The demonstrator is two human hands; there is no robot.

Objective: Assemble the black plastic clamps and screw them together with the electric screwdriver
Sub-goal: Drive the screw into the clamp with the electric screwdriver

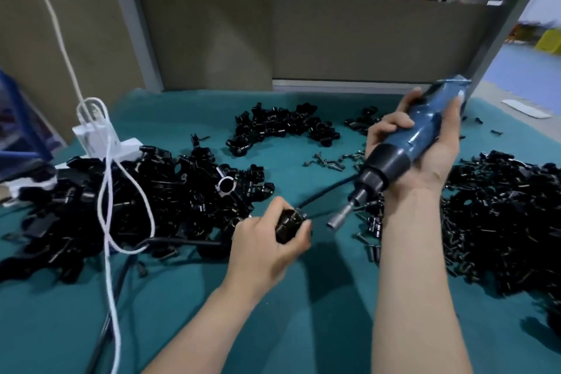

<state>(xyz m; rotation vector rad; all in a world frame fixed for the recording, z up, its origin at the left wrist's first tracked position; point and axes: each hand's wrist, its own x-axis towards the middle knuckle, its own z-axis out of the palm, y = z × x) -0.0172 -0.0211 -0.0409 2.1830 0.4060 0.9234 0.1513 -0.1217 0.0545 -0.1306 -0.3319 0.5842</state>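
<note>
Head view: clamp (pixel 287 225) in left hand (pixel 264 252), screwdriver (pixel 391 161) in right hand (pixel 437 161).

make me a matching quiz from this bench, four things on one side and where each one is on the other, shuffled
Things:
1 screwdriver
2 clamp
3 loose screws
4 white cable

Places:
A in the left hand
B on the teal cloth
C in the right hand
D draped over the left pile of black parts

Pairs: 1-C, 2-A, 3-B, 4-D
</note>
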